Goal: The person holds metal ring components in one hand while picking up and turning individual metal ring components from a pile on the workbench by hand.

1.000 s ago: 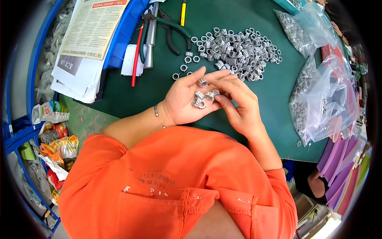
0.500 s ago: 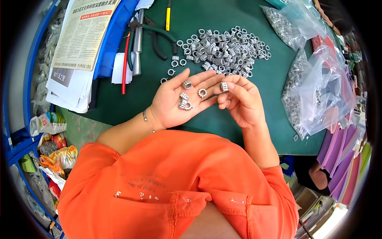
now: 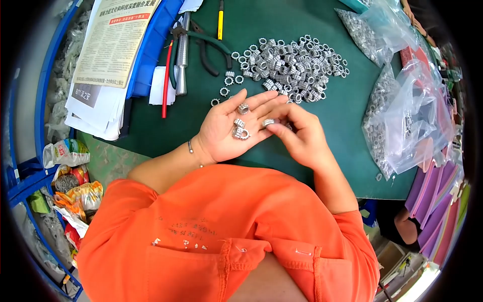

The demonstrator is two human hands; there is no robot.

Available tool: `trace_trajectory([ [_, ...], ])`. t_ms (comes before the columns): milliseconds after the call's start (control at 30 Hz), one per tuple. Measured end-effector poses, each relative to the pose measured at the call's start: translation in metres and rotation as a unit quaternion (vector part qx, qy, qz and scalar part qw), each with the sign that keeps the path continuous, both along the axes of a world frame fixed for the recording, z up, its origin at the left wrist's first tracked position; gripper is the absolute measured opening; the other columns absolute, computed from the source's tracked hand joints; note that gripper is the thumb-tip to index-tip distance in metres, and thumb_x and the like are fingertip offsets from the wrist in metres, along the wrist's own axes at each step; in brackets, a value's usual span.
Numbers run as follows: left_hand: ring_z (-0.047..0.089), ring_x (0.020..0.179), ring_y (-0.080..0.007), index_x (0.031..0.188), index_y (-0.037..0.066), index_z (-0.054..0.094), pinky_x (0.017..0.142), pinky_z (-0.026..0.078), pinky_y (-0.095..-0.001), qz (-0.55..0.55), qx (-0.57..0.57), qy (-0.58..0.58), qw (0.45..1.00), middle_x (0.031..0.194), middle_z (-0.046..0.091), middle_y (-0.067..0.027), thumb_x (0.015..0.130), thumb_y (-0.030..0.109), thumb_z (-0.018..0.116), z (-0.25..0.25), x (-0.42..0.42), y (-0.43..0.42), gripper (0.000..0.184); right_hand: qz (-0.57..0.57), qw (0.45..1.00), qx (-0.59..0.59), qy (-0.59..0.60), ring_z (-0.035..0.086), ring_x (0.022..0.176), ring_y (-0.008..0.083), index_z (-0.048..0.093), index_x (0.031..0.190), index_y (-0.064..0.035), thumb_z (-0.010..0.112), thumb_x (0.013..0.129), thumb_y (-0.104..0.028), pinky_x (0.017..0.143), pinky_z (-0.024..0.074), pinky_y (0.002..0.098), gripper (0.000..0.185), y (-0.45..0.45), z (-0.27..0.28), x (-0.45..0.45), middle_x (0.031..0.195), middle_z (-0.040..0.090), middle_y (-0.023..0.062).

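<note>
My left hand (image 3: 219,128) lies palm up with its fingers stretched out, above the green table. On its palm sit several small toothed metal rings: one ring (image 3: 243,108) near the base of the fingers, and others (image 3: 241,132) grouped lower on the palm. My right hand (image 3: 307,133) reaches over the left fingers, its thumb and fingers pinched on a toothed metal ring (image 3: 268,122). Another bit of metal shows dimly inside the curled right fingers. A large heap of the same rings (image 3: 297,65) lies just beyond both hands.
Pliers (image 3: 209,48), a metal rod (image 3: 182,70), a red stick (image 3: 166,85) and a yellow-black pen (image 3: 220,20) lie at the left. Papers (image 3: 103,65) lean by a blue bin (image 3: 151,48). Plastic bags of rings (image 3: 380,105) stand at the right; a person's hand (image 3: 415,22) is behind.
My right hand has moved down and left over the left fingers. The ring that lay there is now in its pinch or covered by it. The whole view has shifted slightly.
</note>
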State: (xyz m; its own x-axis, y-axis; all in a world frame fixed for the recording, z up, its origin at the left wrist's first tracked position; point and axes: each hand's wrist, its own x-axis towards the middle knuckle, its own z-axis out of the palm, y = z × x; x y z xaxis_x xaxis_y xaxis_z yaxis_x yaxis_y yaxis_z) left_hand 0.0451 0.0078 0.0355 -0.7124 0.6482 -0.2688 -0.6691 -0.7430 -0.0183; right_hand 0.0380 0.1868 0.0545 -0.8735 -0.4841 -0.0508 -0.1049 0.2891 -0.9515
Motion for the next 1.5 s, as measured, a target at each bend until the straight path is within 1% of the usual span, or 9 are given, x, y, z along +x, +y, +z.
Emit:
trace_trajectory([
  [100, 0.030, 0.130, -0.0236, 0.134, -0.001, 0.031, 0.102, 0.029, -0.0358, 0.004, 0.019, 0.020, 1.000, 0.141, 0.030, -0.0136, 0.094, 0.037, 0.035, -0.002, 0.000, -0.001, 0.055, -0.046, 0.907, -0.252, -0.333, 0.047, 0.056, 0.0072, 0.052, 0.093, -0.0009, 0.057, 0.085, -0.007, 0.046, 0.0346, 0.0192, 0.010, 0.008, 0.001, -0.004, 0.077, 0.059, 0.0078],
  [433, 0.033, 0.128, -0.0232, 0.135, -0.001, 0.029, 0.107, 0.022, -0.0387, -0.005, 0.041, -0.008, 0.999, 0.138, 0.035, -0.0137, 0.095, 0.038, 0.033, -0.007, 0.001, 0.001, 0.056, 0.017, 0.827, -0.451, -0.335, 0.043, 0.052, 0.0081, 0.052, 0.093, -0.0020, 0.055, 0.084, -0.003, 0.042, 0.0350, 0.0182, 0.010, 0.002, -0.003, -0.011, 0.079, 0.060, 0.0132],
  [500, 0.039, 0.122, -0.0222, 0.128, 0.000, 0.037, 0.106, 0.024, -0.0387, -0.021, 0.035, -0.019, 0.999, 0.129, 0.044, -0.0130, 0.095, 0.038, 0.032, -0.006, 0.002, 0.002, 0.051, -0.025, 0.974, -0.216, -0.055, 0.056, 0.062, 0.0161, 0.057, 0.090, 0.0007, 0.056, 0.079, 0.001, 0.053, 0.0451, 0.0261, 0.011, -0.009, -0.002, -0.010, 0.081, 0.062, 0.0109],
  [567, 0.046, 0.111, -0.0212, 0.112, 0.003, 0.047, 0.104, 0.028, -0.0392, -0.019, 0.050, 0.002, 0.999, 0.111, 0.052, -0.0101, 0.096, 0.037, 0.028, -0.012, 0.004, 0.004, 0.042, -0.005, 0.987, -0.004, 0.161, 0.058, 0.067, 0.0190, 0.062, 0.092, -0.0023, 0.062, 0.076, -0.001, 0.058, 0.0463, 0.0281, 0.016, -0.020, -0.002, -0.013, 0.079, 0.060, 0.0080],
  [700, 0.044, 0.116, -0.0244, 0.114, 0.002, 0.045, 0.105, 0.027, -0.0422, -0.011, 0.142, 0.024, 0.990, 0.118, 0.050, -0.0130, 0.095, 0.038, 0.031, -0.025, 0.005, 0.003, 0.044, 0.017, 0.977, 0.029, 0.212, 0.057, 0.064, 0.0179, 0.058, 0.091, -0.0015, 0.064, 0.075, -0.002, 0.058, 0.0457, 0.0277, 0.017, -0.023, -0.015, -0.014, 0.075, 0.058, 0.0078],
  [800, 0.043, 0.117, -0.0244, 0.120, 0.001, 0.041, 0.105, 0.026, -0.0419, -0.016, 0.069, -0.001, 0.997, 0.119, 0.048, -0.0122, 0.095, 0.039, 0.030, -0.010, 0.003, 0.004, 0.046, -0.074, 0.988, -0.130, -0.051, 0.056, 0.066, 0.0125, 0.056, 0.088, -0.0003, 0.061, 0.077, -0.001, 0.059, 0.0454, 0.0245, 0.012, -0.020, -0.018, -0.011, 0.076, 0.058, 0.0066],
  [1233, 0.038, 0.122, -0.0250, 0.130, -0.001, 0.033, 0.107, 0.022, -0.0414, -0.013, 0.035, 0.009, 0.999, 0.125, 0.044, -0.0133, 0.095, 0.040, 0.029, -0.011, 0.001, 0.005, 0.054, -0.063, 0.987, 0.025, 0.148, 0.058, 0.063, 0.0181, 0.062, 0.089, -0.0019, 0.061, 0.076, -0.001, 0.057, 0.0462, 0.0275, 0.013, -0.016, -0.015, -0.013, 0.074, 0.058, 0.0096],
  [1367, 0.037, 0.123, -0.0243, 0.133, -0.001, 0.032, 0.108, 0.020, -0.0415, -0.004, 0.009, 0.008, 1.000, 0.129, 0.042, -0.0130, 0.095, 0.041, 0.028, -0.010, 0.001, 0.004, 0.056, -0.081, 0.923, -0.231, -0.298, 0.047, 0.056, 0.0066, 0.060, 0.096, 0.0042, 0.055, 0.088, -0.009, 0.047, 0.0372, 0.0204, 0.016, -0.006, -0.007, -0.015, 0.072, 0.058, 0.0027],
  [1500, 0.038, 0.122, -0.0237, 0.134, 0.000, 0.031, 0.108, 0.020, -0.0417, -0.005, 0.005, -0.009, 1.000, 0.130, 0.042, -0.0120, 0.095, 0.041, 0.028, -0.008, 0.000, 0.005, 0.057, -0.040, 0.884, -0.301, -0.356, 0.040, 0.053, 0.0044, 0.059, 0.099, 0.0050, 0.054, 0.089, -0.009, 0.045, 0.0306, 0.0175, 0.018, 0.002, -0.009, -0.017, 0.073, 0.056, 0.0037],
])
